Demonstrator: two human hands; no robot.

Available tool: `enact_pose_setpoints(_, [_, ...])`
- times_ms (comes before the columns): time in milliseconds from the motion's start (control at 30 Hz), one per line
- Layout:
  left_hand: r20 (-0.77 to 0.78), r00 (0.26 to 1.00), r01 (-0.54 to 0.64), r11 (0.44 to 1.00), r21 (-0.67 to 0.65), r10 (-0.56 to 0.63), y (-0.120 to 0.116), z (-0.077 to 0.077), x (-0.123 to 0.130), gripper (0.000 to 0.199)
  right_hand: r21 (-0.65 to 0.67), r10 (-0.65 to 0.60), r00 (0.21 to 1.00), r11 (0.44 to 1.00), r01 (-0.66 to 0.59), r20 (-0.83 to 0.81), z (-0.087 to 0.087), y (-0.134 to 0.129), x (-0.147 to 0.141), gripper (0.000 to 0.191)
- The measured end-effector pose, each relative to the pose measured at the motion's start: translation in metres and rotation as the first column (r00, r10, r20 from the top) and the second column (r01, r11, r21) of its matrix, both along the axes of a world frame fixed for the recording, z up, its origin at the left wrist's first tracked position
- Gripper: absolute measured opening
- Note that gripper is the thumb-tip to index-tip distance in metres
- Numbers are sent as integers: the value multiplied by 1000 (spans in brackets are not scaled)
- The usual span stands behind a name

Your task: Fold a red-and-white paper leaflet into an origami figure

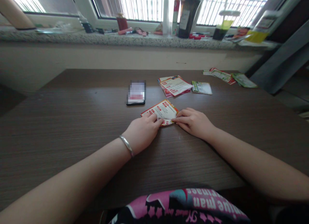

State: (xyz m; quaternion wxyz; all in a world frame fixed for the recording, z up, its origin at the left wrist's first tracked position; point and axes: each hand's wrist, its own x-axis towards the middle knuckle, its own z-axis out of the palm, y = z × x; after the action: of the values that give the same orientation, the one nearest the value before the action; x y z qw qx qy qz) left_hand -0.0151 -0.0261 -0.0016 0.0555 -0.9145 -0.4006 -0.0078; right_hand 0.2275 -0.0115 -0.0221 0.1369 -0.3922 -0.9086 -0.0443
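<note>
A printed paper leaflet [162, 110], white with red labels and an orange edge, lies on the table in front of me. Its near edge is folded up into a narrow flap. My left hand [144, 130], below a silver bangle [126, 145], presses the fold at the left with fingers bent and close together. At the right corner my right hand [193, 122] pinches the same flap between thumb and fingers. Just beyond lies a stack of similar leaflets [177, 85]. A phone [136, 92] with a blurred screen rests left of the stack.
Right of the stack lies a small green and white packet [202, 88]. More crumpled packets [223, 76] are near the table's back right corner. Behind the brown table [72, 121], a stone windowsill [145, 40] carries bottles, including a dark one [189, 16], and small items.
</note>
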Motion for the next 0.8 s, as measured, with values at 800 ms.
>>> enact_pose_setpoints(800, [3, 1000, 24, 998, 62, -25, -4, -3, 4, 36, 38, -42, 989, 999, 37, 144, 12, -10, -4, 26])
